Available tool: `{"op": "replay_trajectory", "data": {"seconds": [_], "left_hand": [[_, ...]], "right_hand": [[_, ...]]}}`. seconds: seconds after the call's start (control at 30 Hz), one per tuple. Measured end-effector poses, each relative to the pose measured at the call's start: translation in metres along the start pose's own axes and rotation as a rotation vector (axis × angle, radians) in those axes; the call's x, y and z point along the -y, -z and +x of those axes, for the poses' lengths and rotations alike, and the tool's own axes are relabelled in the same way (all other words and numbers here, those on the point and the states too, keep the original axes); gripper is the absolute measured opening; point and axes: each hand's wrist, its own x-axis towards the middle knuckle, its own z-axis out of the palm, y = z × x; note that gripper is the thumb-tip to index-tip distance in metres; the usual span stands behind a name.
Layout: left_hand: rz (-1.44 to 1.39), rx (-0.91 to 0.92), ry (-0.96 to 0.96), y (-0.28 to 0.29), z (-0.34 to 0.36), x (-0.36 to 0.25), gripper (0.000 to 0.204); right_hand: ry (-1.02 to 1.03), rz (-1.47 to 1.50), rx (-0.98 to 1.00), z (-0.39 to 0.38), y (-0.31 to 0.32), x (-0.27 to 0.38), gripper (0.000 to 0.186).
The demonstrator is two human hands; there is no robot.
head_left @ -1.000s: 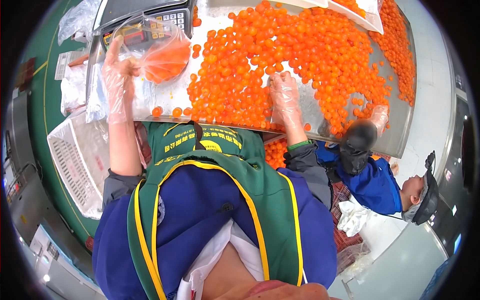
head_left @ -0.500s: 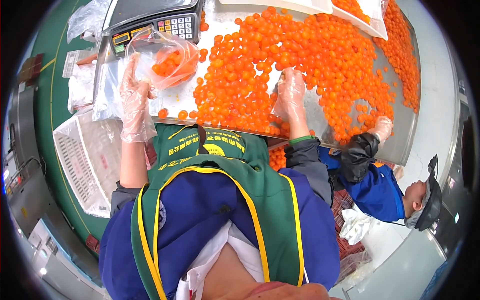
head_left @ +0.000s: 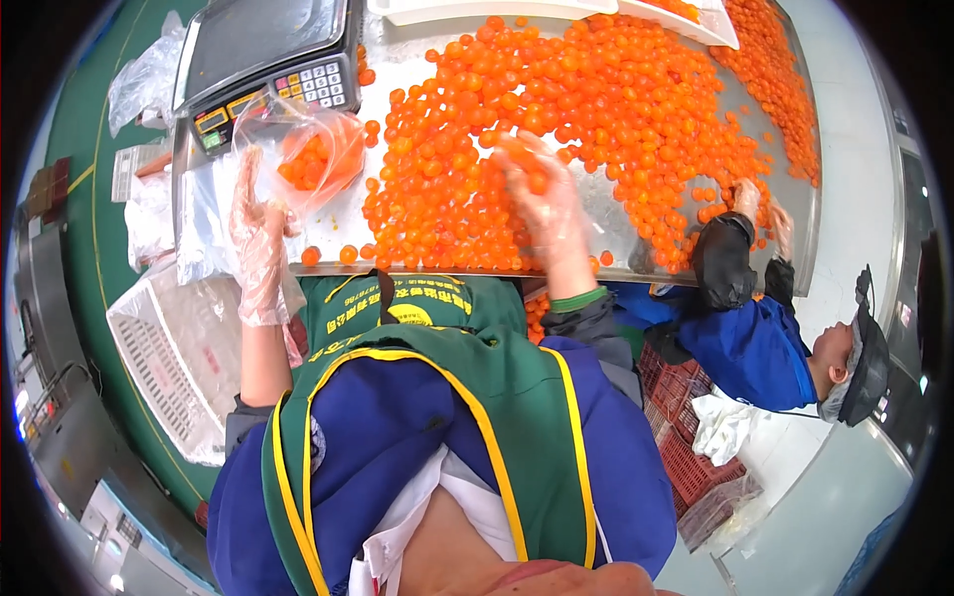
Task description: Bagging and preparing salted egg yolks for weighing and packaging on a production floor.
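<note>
My left hand (head_left: 260, 223), in a clear plastic glove, grips the edge of a clear plastic bag (head_left: 343, 184). Inside the bag lie several small round orange fruits (head_left: 308, 164). To its right, a wide heap of the same small orange fruits (head_left: 437, 159) covers much of the metal table (head_left: 621, 214). Over that heap is my gloved right hand (head_left: 552, 209), slightly blurred, its fingers curled around a few orange fruits (head_left: 535, 179). How many it holds is hidden by the fingers.
A digital scale (head_left: 273, 60) stands beyond the bag. White trays (head_left: 487, 10) sit at the table's far side. On the right, a co-worker (head_left: 755, 348) has both hands at the heap. A white plastic crate (head_left: 164, 348) is left of me; red crates (head_left: 686, 447) are on the floor.
My right hand has moved left and turned, and fruits now show in its fingers. My left hand keeps the bag. The co-worker's second hand has come up to the table.
</note>
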Motion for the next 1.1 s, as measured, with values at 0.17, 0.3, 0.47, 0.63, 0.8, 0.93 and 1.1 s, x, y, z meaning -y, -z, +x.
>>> {"op": "replay_trajectory", "data": {"seconds": [0.17, 0.3, 0.47, 0.63, 0.8, 0.93, 1.1], "left_hand": [[0.0, 0.036, -0.053, -0.027, -0.01, -0.012, 0.081], [0.128, -0.02, -0.038, 0.002, 0.0, 0.0, 0.082], [0.056, -0.078, -0.036, 0.023, 0.008, 0.0, 0.083], [0.028, -0.051, -0.055, 0.028, 0.017, 0.003, 0.083], [0.162, -0.037, -0.042, 0.028, 0.018, -0.007, 0.081], [0.182, -0.024, -0.038, 0.029, 0.009, -0.023, 0.08], [0.784, -0.171, -0.508, 0.025, -0.004, -0.055, 0.072]], "right_hand": [[-0.114, 0.747, 0.216, 0.037, -0.105, 0.101, 0.044], [-0.128, 0.708, 0.404, 0.046, -0.121, 0.112, 0.04], [0.007, -0.026, -0.252, 0.07, 0.01, 0.014, 0.016], [-0.075, -1.037, -0.094, 0.055, 0.118, -0.038, 0.016], [-0.166, -1.058, -0.074, 0.045, 0.108, -0.045, 0.019], [-0.206, -1.111, -0.022, 0.059, 0.114, -0.05, 0.022], [-0.182, -0.958, -0.015, 0.047, 0.078, -0.022, 0.022]]}}
